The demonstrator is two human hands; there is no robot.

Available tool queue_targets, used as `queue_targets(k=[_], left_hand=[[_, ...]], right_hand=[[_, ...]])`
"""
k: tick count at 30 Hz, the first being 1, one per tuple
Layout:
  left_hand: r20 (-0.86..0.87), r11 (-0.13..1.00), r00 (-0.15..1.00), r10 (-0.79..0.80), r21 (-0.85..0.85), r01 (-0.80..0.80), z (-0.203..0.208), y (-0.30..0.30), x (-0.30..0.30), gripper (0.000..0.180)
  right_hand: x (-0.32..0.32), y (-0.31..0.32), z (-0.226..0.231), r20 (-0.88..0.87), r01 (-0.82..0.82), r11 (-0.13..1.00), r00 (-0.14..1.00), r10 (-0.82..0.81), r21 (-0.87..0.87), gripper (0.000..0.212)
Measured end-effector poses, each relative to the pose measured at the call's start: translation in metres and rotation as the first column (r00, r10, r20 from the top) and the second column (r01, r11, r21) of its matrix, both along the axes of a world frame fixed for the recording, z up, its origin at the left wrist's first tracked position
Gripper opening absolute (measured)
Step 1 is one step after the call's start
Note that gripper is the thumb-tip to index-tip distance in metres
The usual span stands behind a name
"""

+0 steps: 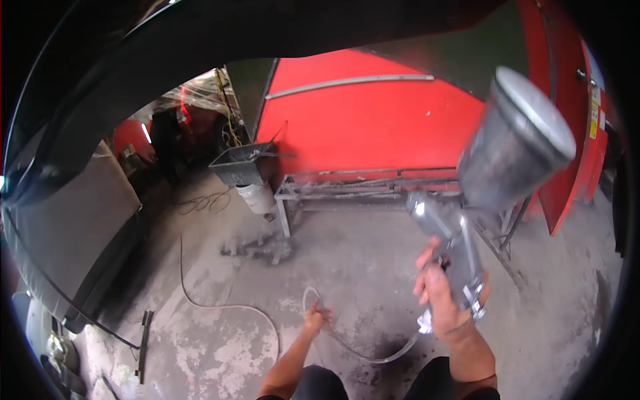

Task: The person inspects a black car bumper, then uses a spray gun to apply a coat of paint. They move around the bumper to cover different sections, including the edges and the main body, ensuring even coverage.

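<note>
My right hand [443, 293] is raised and closed round the grip of a spray gun [460, 257]. On top of the gun sits a dark grey cup [503, 150] with a pale round lid, tilted to the right. From the gun's lower end a pale air hose [373, 360] loops down and across to the left. Lower and further left, my left hand [318, 317] has its fingers closed round that hose, which bends up in a small arc above the hand. From there the hose runs on over the floor to the left.
A black panel [267, 33] hangs across the top. Beyond stands a red panel [373, 127] behind a metal stand [360, 187]. Left of it are a black bin [243, 167] and a white bucket [257, 198]. A covered vehicle part [73, 220] stands at left; a dark bar [143, 347] lies nearby.
</note>
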State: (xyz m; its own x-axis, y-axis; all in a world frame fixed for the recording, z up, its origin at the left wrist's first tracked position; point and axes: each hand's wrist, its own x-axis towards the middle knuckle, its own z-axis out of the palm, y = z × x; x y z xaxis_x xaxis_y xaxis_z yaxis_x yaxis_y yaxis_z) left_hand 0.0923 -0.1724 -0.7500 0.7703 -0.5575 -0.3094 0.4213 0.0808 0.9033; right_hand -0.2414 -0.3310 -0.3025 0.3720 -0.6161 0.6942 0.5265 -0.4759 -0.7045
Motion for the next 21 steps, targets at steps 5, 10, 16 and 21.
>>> queue_targets(k=[5,10,16,21], left_hand=[[0.052,0.979,0.996,-0.068,0.195,0.056,-0.019,-0.054,-0.044,0.094],[0.290,0.937,0.957,-0.019,0.339,-0.084,0.018,-0.049,-0.063,0.079],[0.448,0.866,0.844,-0.293,0.499,0.035,0.031,-0.026,0.005,0.043],[0.357,0.678,0.662,-0.659,0.663,0.318,0.044,-0.021,-0.029,0.047]], right_hand=[[-0.017,0.024,0.057,0.120,0.137,0.981,0.985,-0.121,-0.137,0.020],[-0.006,0.036,0.101,0.230,0.199,0.957,0.962,-0.150,-0.209,0.026],[0.015,0.036,0.121,0.167,0.169,0.945,0.978,-0.125,-0.281,0.034],[0.016,0.040,0.094,0.086,0.177,0.959,0.983,-0.162,-0.220,0.034]])
